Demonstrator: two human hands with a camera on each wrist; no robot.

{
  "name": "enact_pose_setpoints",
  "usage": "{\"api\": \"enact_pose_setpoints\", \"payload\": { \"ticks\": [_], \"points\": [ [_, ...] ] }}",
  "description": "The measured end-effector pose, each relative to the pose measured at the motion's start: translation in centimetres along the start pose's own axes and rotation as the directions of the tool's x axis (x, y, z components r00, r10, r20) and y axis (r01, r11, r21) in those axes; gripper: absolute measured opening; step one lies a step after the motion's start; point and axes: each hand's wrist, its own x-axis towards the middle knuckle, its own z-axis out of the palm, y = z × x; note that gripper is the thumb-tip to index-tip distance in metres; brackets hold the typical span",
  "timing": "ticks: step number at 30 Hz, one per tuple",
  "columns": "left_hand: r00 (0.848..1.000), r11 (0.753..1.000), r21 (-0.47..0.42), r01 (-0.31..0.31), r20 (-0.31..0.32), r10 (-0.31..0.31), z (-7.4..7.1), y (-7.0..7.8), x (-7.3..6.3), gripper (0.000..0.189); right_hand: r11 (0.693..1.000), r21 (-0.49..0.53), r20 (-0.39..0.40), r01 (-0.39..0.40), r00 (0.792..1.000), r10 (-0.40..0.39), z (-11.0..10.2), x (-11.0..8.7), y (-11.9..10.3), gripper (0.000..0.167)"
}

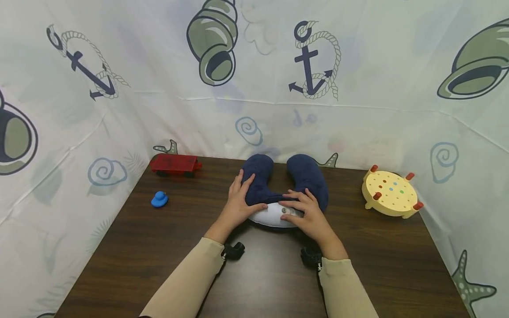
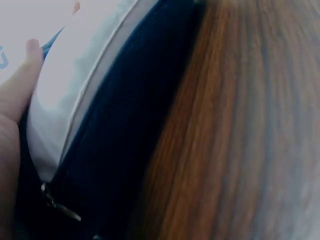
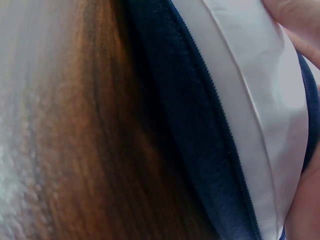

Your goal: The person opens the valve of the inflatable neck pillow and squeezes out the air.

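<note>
A navy U-shaped neck pillow (image 1: 260,174) lies on the table with its curved side toward me. Its zipped cover gapes there, baring a white inner cushion (image 1: 267,216) with a small clear valve (image 1: 284,210). My left hand (image 1: 235,204) rests on the left side, fingers spread over the navy fabric and thumb on the white cushion. On the right, my right hand (image 1: 312,216) touches pillow and cushion, its thumb and fingers spread around the valve. The left wrist view shows the zipper pull (image 2: 65,210) at one end of the opening; zipper teeth (image 3: 220,110) line the edge in the right wrist view.
A red toy wagon (image 1: 175,164) stands at the table's back left, with a blue rubber duck (image 1: 159,199) nearer me. At the right edge sits a yellow round toy (image 1: 390,194) with red-tipped pegs. Behind the wooden table (image 1: 270,274) hangs a printed white cloth (image 1: 358,132).
</note>
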Motion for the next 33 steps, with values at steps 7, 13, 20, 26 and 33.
{"api": "enact_pose_setpoints", "payload": {
  "ticks": [7, 13, 20, 26, 33],
  "points": [
    [0.999, 0.997, -0.083, -0.005, -0.037, 0.002, 0.3, 0.1, 0.0, 0.090, 1.000, 0.001, -0.036, -0.007, 0.999, 0.007, 0.3, 0.2, 0.0, 0.047],
    [0.999, 0.997, -0.076, -0.019, -0.052, 0.015, 0.2, 0.1, 0.2, 0.085, 1.000, -0.003, -0.115, -0.008, 0.993, 0.008, 0.8, 0.4, 0.0, 0.041],
    [0.998, 0.998, -0.064, -0.017, -0.058, 0.014, 0.1, 0.1, 0.1, 0.089, 1.000, 0.006, -0.156, -0.016, 0.988, 0.017, 1.0, 0.2, 0.0, 0.038],
    [0.998, 0.997, -0.074, -0.023, -0.055, 0.019, 0.4, -0.1, 0.0, 0.090, 0.999, 0.031, -0.166, -0.013, 0.986, 0.018, 1.1, 0.1, -0.1, 0.037],
    [0.998, 0.996, -0.088, -0.030, -0.052, 0.026, 0.4, -0.2, -0.1, 0.090, 0.998, 0.067, -0.182, -0.003, 0.983, 0.015, 1.2, 0.1, 0.1, 0.035]
  ]
}}
